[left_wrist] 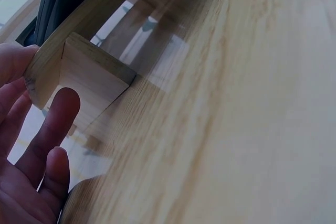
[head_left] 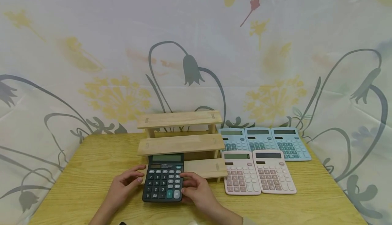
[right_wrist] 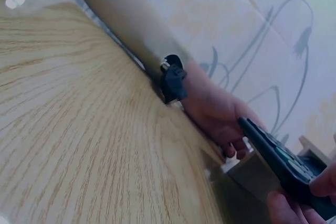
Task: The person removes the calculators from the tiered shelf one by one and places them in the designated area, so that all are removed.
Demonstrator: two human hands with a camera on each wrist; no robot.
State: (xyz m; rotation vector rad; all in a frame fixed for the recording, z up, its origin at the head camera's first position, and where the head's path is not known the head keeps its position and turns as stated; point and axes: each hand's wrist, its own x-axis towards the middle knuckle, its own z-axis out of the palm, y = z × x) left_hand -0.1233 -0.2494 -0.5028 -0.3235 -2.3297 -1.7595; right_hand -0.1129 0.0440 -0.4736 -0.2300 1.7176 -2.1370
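A black calculator (head_left: 158,183) leans tilted against the lowest step of a wooden three-tier stand (head_left: 180,145). My right hand (head_left: 199,192) pinches its right edge. In the right wrist view the thumb lies on the key side of the calculator (right_wrist: 278,156), with fingers (right_wrist: 286,208) beneath it. My left hand (head_left: 122,184) is at the left of the calculator, its fingers loosely bent and holding nothing. In the left wrist view, the left hand's fingers (left_wrist: 58,116) are by the end of the stand's lowest step (left_wrist: 50,69); a fingertip appears to touch its edge.
Right of the stand, two pink calculators (head_left: 240,174) (head_left: 273,172) lie side by side on the wooden table (head_left: 101,150). Three blue calculators (head_left: 291,145) lie in a row behind them. A flower-patterned cloth (head_left: 196,31) hangs behind the table.
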